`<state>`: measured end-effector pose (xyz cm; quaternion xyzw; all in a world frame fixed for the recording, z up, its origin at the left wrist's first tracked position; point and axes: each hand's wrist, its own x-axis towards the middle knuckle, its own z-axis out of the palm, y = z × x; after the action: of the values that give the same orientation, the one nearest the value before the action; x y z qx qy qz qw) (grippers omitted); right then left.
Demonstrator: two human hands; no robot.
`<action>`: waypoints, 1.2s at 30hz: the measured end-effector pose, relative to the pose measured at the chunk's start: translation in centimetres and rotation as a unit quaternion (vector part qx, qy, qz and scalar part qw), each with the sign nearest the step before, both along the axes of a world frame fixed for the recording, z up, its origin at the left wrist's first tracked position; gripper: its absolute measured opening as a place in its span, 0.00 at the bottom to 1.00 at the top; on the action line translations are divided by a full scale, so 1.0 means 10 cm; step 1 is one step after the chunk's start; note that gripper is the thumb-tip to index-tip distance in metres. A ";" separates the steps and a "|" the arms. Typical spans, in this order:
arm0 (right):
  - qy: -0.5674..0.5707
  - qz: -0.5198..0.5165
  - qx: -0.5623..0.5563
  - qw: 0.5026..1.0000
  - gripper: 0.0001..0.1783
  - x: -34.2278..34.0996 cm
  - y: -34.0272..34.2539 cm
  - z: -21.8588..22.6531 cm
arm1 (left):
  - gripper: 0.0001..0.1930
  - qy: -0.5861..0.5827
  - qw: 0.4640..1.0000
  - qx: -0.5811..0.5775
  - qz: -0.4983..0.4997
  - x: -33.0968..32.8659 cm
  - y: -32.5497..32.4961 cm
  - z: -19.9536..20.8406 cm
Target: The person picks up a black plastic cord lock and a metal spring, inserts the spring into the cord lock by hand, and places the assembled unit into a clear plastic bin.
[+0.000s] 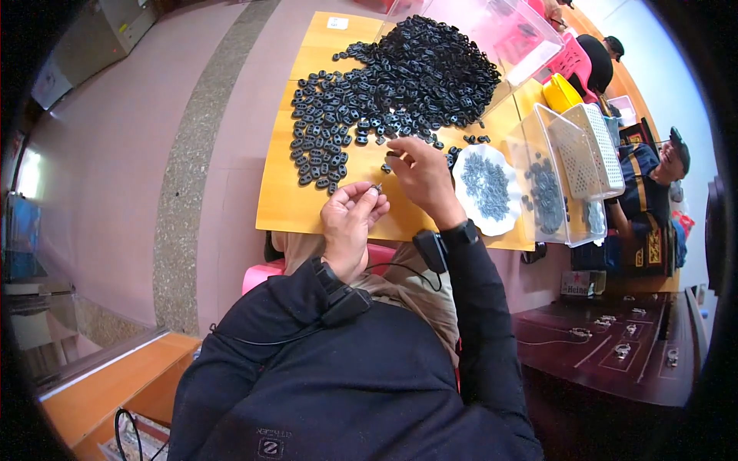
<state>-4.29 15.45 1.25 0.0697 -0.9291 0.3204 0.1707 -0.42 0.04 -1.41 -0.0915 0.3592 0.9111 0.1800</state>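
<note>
My left hand (350, 223) is closed near the front edge of the wooden table (296, 211), thumb and forefinger pinching a small dark piece (376, 188) with a metallic glint. To its right and slightly farther away, my right hand (425, 178) has its fingers curled together above the tabletop; what lies between the fingertips is too small to make out. Just beyond both hands spread many black oval plastic pieces with two holes (319, 142), heaped into a large pile (442, 69) at the back. Beside my right wrist, a white scalloped dish (501, 225) holds tiny greyish parts.
Right of the dish is a clear plastic box (570, 207) with dark pieces inside. A white perforated basket (603, 142), a yellow container (561, 92) and a pink basket (575, 65) stand beyond. A large clear bin (542, 50) borders the pile. Another person (646, 173) is at the right.
</note>
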 end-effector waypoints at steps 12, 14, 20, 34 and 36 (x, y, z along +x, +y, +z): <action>-0.111 -0.017 -0.510 0.853 0.17 0.83 0.09 -0.18 | 0.08 0.017 0.999 -0.023 -0.039 0.04 0.03 0.02; -0.110 -0.012 -0.523 0.845 0.17 0.87 0.11 -0.19 | 0.08 0.018 0.998 -0.027 -0.050 0.05 0.04 0.02; -0.112 0.004 -0.535 0.838 0.16 0.92 0.19 -0.31 | 0.08 0.028 0.993 -0.043 -0.105 0.06 0.04 0.00; -0.114 0.005 -0.502 0.857 0.17 0.95 0.21 -0.30 | 0.08 0.034 0.987 -0.048 -0.152 0.07 0.02 0.06; -0.114 0.002 -0.508 0.854 0.17 0.95 0.19 -0.29 | 0.08 0.035 0.986 -0.050 -0.153 0.07 0.01 0.06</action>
<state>5.23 17.36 -1.63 -0.0620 -0.6496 0.7541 0.0747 0.32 0.16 -0.85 -0.0126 0.4198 0.8565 0.3001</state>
